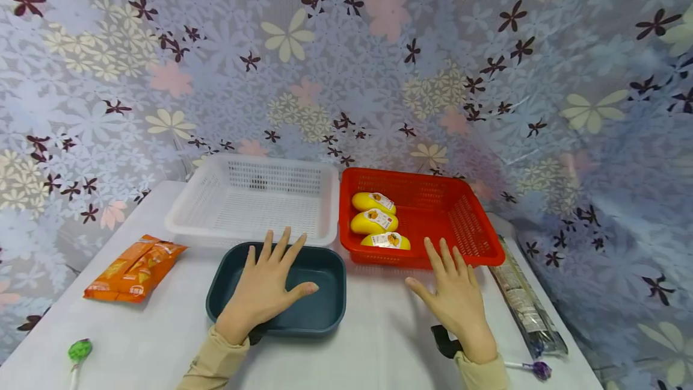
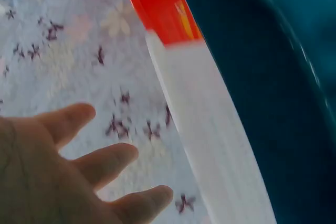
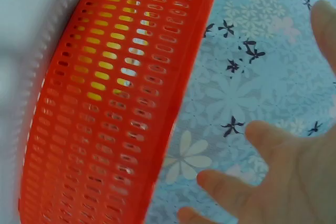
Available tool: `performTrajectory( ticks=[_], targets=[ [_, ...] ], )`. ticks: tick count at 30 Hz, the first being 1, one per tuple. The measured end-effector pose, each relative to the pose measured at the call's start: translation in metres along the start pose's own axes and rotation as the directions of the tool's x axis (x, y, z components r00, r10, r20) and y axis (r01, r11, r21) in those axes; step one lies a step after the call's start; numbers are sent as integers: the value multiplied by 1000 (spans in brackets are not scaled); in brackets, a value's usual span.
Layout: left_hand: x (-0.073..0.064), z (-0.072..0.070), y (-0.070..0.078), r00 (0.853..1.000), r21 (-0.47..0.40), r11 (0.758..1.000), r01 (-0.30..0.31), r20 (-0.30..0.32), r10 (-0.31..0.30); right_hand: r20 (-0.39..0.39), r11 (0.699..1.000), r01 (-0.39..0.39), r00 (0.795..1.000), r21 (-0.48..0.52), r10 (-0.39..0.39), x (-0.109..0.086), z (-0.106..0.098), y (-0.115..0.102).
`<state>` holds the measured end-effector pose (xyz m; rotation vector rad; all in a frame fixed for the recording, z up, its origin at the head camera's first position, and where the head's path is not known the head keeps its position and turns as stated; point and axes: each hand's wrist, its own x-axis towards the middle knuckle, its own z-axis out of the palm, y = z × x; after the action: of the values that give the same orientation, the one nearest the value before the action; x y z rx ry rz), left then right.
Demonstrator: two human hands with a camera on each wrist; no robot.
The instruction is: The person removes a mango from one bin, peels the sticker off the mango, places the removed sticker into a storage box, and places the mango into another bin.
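My left hand (image 1: 265, 284) hovers over the dark teal tray (image 1: 319, 312) with its fingers spread and nothing in its grasp. In the left wrist view, that hand's fingers (image 2: 107, 161) point toward the tray's wall. My right hand (image 1: 456, 294) is spread too, its fingertips overlapping the near rim of the red basket (image 1: 433, 188) in the head view. Three yellow mangoes (image 1: 373, 221) with white labels lie along the left side of that basket. The right wrist view shows the slotted basket wall, with yellow showing through the holes. Behind the teal tray stands a white basket (image 1: 271, 197).
An orange snack bag (image 1: 135, 269) lies at the left, with a green lollipop (image 1: 80, 351) nearer the front. Along the right edge are a long clear packet (image 1: 525, 300) and a purple lollipop (image 1: 541, 370). Flowered cloth (image 1: 346, 77) hangs behind the white table.
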<state>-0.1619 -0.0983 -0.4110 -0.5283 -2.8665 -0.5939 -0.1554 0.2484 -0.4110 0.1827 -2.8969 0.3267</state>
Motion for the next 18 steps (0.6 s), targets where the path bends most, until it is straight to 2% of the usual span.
performTrajectory(
  ticks=[6, 9, 13, 16, 18],
  targets=[
    [10, 13, 29, 997, -104, 993, -60, 40, 64, 6, 991, 67, 998, 116, -68, 19, 3, 2],
    [15, 19, 41, 995, -154, 985, -83, 48, 91, 34, 981, 78, 996, 178, -86, 32, 0, 4],
    [22, 26, 53, 993, -197, 976, -97, 53, 109, 122, 960, 52, 989, 273, -88, 51, -9, 7],
    [29, 31, 59, 992, -205, 973, -108, 47, 120, 204, 930, 34, 972, 366, -115, 65, -18, 11],
    [33, 35, 62, 991, -208, 972, -110, 46, 122, 251, 899, 20, 957, 438, -144, 75, -21, 14]
  ],
)
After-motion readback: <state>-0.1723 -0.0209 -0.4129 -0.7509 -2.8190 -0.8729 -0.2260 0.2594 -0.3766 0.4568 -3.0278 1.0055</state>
